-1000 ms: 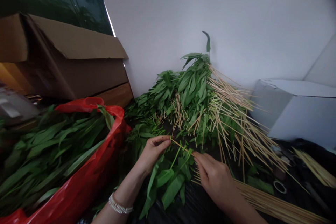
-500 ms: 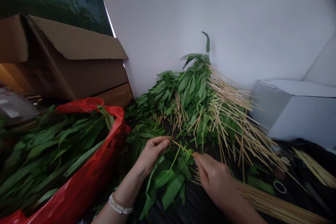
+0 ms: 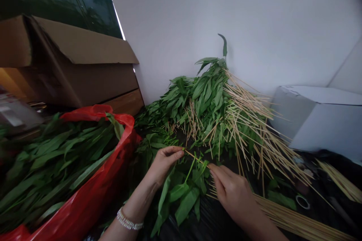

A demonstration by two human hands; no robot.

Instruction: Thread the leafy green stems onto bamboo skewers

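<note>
My left hand (image 3: 168, 162), a beaded bracelet on its wrist, pinches a leafy green stem at the far end of a thin bamboo skewer (image 3: 194, 156). My right hand (image 3: 230, 188) is closed around the skewer's nearer part. Between the two hands, several leafy stems are threaded on the skewer, and their broad green leaves (image 3: 186, 201) hang below it. The fingers partly hide both ends of the skewer.
A red plastic bag (image 3: 113, 154) full of leaves stands at left, before an open cardboard box (image 3: 102, 83). Against the wall lies a heap of skewered leaves (image 3: 209, 86). Loose skewers (image 3: 291, 214), a tape roll (image 3: 302, 202) and a white box (image 3: 328, 120) are at right.
The skewer's tip, which stuck out past my left fingertips, no longer shows beyond them. Both hands stay in nearly the same place.
</note>
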